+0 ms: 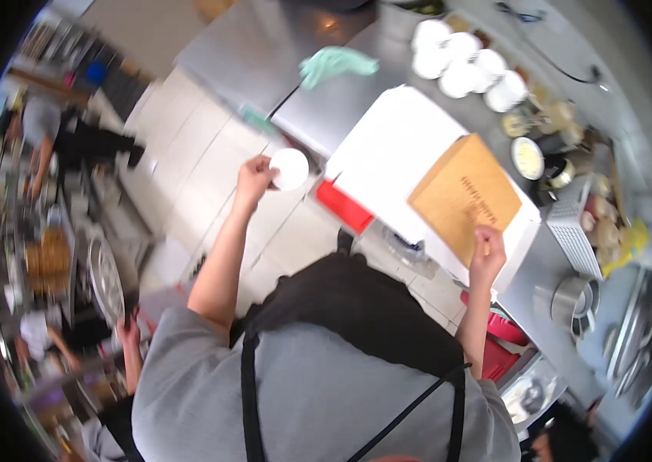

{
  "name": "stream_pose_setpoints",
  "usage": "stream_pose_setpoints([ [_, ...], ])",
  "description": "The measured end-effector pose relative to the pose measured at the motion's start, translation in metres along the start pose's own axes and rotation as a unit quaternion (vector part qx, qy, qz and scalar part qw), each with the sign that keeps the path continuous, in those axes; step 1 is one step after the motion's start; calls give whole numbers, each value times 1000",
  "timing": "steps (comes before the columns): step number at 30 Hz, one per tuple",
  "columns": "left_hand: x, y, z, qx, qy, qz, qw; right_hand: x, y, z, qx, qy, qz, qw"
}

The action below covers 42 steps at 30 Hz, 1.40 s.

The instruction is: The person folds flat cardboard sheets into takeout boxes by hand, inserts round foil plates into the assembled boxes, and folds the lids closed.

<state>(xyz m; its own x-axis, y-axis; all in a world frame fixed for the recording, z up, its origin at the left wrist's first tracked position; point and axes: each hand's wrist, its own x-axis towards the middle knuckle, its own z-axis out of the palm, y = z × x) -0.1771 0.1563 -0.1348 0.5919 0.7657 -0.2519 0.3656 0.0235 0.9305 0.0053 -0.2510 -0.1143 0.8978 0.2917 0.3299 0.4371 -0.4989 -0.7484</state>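
Note:
My left hand [255, 182] pinches a small white round lid or cup [290, 169], held out over the tiled floor. Over the near edge of a brown printed paper sheet [464, 196], my right hand [488, 248] has its fingers drawn together; anything between them is too small to make out. The brown sheet lies in an open white box [399, 138] on the steel counter.
Stacked white cups [461, 61], a bowl of pale food [528, 158], a grey basket [572, 231] and metal pots [572, 300] line the counter. A green glove [337, 65] lies beyond the box. Other people work at the left; one holds a large tray [105, 279].

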Motion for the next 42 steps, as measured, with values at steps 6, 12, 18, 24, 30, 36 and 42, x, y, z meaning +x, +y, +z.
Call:
stream_pose_setpoints([
  [6,108,74,121,-74,-174,2,982,-6,-9,-27,-30,96,32,994],
  [12,217,142,238,-168,-235,-17,957,-15,-33,-25,-92,161,60,981],
  [18,261,196,340,-179,-270,-22,946,-52,-41,-19,-135,164,132,968],
  [24,255,192,351,-136,-262,-24,955,-68,-28,-27,-176,186,167,952],
  [30,139,119,301,-23,-341,162,926,-41,14,-34,-119,196,171,958],
  [36,28,70,299,61,-457,-11,887,3,89,-10,8,86,315,945],
  [42,-19,113,267,-117,-459,48,879,36,62,3,169,55,310,934],
])
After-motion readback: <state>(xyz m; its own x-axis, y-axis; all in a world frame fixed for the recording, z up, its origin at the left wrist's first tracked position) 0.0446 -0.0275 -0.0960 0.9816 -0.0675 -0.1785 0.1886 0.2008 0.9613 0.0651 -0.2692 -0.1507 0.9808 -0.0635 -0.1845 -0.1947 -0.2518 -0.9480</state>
